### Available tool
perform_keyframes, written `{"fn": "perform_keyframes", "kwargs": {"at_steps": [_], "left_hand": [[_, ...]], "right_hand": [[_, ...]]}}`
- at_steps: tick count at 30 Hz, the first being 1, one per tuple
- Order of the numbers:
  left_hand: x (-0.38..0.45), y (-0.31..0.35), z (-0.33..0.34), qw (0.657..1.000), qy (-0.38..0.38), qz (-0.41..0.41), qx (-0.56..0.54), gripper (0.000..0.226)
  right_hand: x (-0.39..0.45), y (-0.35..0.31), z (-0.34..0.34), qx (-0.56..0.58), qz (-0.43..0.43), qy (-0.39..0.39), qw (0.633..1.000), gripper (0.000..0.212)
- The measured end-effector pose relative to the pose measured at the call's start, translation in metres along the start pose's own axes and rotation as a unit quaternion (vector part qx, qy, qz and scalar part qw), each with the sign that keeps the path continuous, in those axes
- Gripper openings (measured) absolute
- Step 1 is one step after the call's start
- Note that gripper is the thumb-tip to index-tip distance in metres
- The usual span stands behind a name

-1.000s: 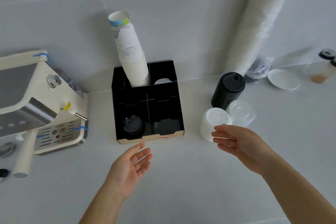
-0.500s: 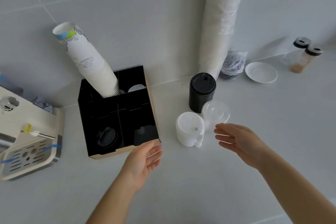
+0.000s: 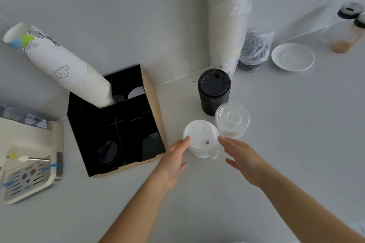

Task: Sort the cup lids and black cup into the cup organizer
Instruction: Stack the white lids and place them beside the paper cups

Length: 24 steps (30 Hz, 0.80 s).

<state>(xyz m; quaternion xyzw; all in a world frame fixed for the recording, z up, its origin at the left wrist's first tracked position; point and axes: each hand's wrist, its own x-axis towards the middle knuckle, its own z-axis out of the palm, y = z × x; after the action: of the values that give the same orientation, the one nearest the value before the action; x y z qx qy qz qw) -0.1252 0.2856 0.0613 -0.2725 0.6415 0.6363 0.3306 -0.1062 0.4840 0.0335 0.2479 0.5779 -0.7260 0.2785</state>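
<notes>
A stack of white cup lids (image 3: pixel 200 140) stands on the counter right of the black cup organizer (image 3: pixel 152 108). My left hand (image 3: pixel 172 159) is open, its fingertips touching the stack's left side. My right hand (image 3: pixel 242 159) is open just right of the stack, fingertips close to it. A stack of clear lids (image 3: pixel 233 122) sits behind, against the black cup (image 3: pixel 214 89) with its black lid. The organizer holds a tall leaning stack of white paper cups (image 3: pixel 65 71) at the back left and black lids (image 3: pixel 108 152) in its front left compartment.
A coffee machine drip tray (image 3: pixel 29 177) is at the left. A long plastic-wrapped sleeve of cups (image 3: pixel 229 17) leans on the wall behind the black cup. A bagged stack of dark lids (image 3: pixel 253 51), a white saucer (image 3: pixel 292 56) and two shaker bottles (image 3: pixel 347 29) stand at the back right.
Both hands have moved forward and closed in on the white lid stack from either side. The view has shifted right and nearer to the lids.
</notes>
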Motion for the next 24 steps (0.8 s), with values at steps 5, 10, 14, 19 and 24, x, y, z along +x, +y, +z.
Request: {"fn": "perform_keyframes", "kwargs": {"at_steps": [5, 10, 14, 19, 24], "left_hand": [[0.017, 0.003, 0.008, 1.0, 0.007, 0.004, 0.014, 0.032], [0.022, 0.005, 0.007, 0.997, 0.025, 0.043, 0.066, 0.013], [0.026, 0.004, 0.007, 0.998, 0.016, 0.027, 0.058, 0.017], [0.029, 0.002, 0.006, 0.999, 0.007, -0.002, 0.047, 0.023], [0.03, 0.003, 0.005, 0.999, 0.01, -0.007, 0.035, 0.027]], "right_hand": [[0.013, 0.003, 0.003, -0.038, -0.002, 0.001, 0.999, 0.057], [0.014, 0.002, 0.005, -0.053, -0.013, -0.019, 0.998, 0.08], [0.015, 0.002, 0.011, -0.053, -0.015, -0.025, 0.998, 0.052], [0.015, 0.0, 0.012, -0.046, -0.018, -0.019, 0.999, 0.044], [0.014, -0.003, 0.012, -0.05, -0.02, -0.02, 0.998, 0.042]]}}
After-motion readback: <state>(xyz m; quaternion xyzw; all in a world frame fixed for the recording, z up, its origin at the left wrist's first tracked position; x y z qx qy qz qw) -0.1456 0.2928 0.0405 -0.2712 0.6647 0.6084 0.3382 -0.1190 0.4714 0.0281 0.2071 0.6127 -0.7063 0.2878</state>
